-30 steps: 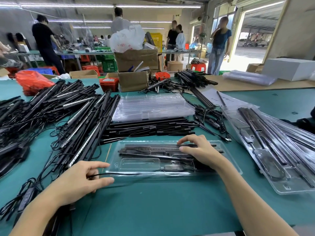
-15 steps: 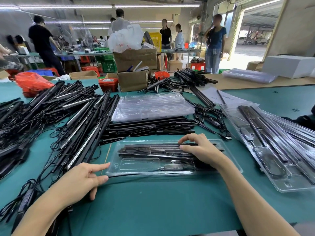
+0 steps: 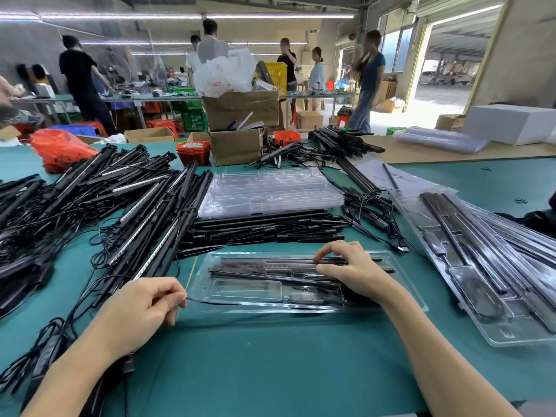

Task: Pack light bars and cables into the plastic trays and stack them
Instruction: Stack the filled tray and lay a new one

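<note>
Left hand (image 3: pixel 141 311) pinches a thin black cable (image 3: pixel 210 301) at the near left corner of the clear plastic tray (image 3: pixel 403 284). Right hand (image 3: pixel 352 270), fingers curled, presses on light bars (image 3: pixel 270 267) lying lengthwise inside that tray, w/ the thumb on them too. Behind it on the green worktop (image 3: pixel 270 356): loose black bars (image 3: pixel 264 228), then a stack of empty clear trays (image 3: pixel 267 191). To the right, packed trays (image 3: pixel 481 266) w/ bars in them, overlapping. Left: big heap of bars & cables (image 3: pixel 90 206).
</note>
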`<state>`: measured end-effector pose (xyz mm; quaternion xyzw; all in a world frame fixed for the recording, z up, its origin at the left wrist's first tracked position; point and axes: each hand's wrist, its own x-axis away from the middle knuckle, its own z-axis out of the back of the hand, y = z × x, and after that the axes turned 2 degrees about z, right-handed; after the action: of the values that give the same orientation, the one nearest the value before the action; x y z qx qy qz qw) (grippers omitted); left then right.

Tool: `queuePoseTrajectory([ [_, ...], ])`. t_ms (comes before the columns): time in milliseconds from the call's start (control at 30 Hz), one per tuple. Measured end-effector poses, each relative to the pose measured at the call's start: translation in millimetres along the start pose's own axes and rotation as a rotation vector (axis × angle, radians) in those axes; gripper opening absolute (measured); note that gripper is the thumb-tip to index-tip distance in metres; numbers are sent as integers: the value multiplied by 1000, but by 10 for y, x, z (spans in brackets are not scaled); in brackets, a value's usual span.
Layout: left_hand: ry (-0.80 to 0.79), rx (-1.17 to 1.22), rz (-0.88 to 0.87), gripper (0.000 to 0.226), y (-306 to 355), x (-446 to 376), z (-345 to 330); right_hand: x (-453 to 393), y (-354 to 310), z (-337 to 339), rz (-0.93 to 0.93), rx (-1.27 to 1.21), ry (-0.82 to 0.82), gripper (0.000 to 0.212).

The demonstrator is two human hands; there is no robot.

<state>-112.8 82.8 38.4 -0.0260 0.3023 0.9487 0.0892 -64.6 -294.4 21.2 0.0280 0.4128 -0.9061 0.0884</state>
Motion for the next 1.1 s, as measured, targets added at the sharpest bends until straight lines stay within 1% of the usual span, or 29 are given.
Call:
queuePoseTrajectory([
  [100, 25, 17, -13, 27, -32, -3, -32, 0, -3, 7, 1, 5, -10, 9],
  [200, -23, -51, 13, 30, -62, -22, -88, -4, -11, 10, 8, 19, -7, 9],
  [300, -9, -94, 59, 29, -46, -30, -129, -4, -27, -6, 37, 90, -5, 10],
  [367, 11, -169, 75, 25, 15, -39, -123, -1, -46, -23, 46, 145, -5, 14],
  [467, 114, -247, 54, 22, 163, -17, -105, 8, -63, -54, 52, 233, -6, 22],
  [533, 206, -304, -33, 18, 305, 60, -118, 7, -69, -71, 57, 271, -5, 23],
  [567, 198, -307, -78, 24, 380, 102, -136, 6, -73, -76, 56, 273, -7, 23],
  [633, 44, -319, -105, 61, 474, 147, -221, 7, -86, -86, 53, 262, -8, 22],
  [667, -33, -382, -111, 77, 487, 134, -287, 11, -94, -82, 45, 240, -7, 20],
  [700, -77, -450, -137, 86, 487, 87, -350, 16, -101, -65, 29, 196, -9, 19],
  [733, -108, -485, -176, 87, 485, 40, -408, 29, -106, -47, 8, 136, -14, 19],
  [767, -120, -474, -228, 82, 504, 1, -456, 51, -110, -39, -2, 62, -9, 19],
  [800, -115, -454, -289, 73, 535, -27, -490, 69, -119, -37, 5, -10, 32, 17],
  [833, -92, -439, -355, 64, 555, -35, -518, 84, -128, -38, 20, -70, 114, 11],
  [867, -45, -418, -407, 54, 561, -27, -544, 96, -139, -47, 34, -85, 244, 7],
  [900, 4, -400, -455, 49, 554, -10, -569, 95, -131, -52, 29, -38, 402, 8],
  [933, 67, -399, -490, 49, 535, -3, -594, 91, -117, -44, -16, 68, 547, 6],
  [967, 93, -415, -498, 52, 526, 1, -608, 94, -110, -23, -99, 198, 652, 7],
  [1000, 130, -436, -513, 60, 517, 8, -626, 93, -86, 18, -224, 309, 683, 18],
  [1033, 155, -439, -527, 68, 521, 21, -636, 102, -47, 74, -371, 364, 640, 31],
  [1100, 232, -432, -557, 72, 521, 28, -674, 138, -9, 181, -611, 341, 477, 48],
])
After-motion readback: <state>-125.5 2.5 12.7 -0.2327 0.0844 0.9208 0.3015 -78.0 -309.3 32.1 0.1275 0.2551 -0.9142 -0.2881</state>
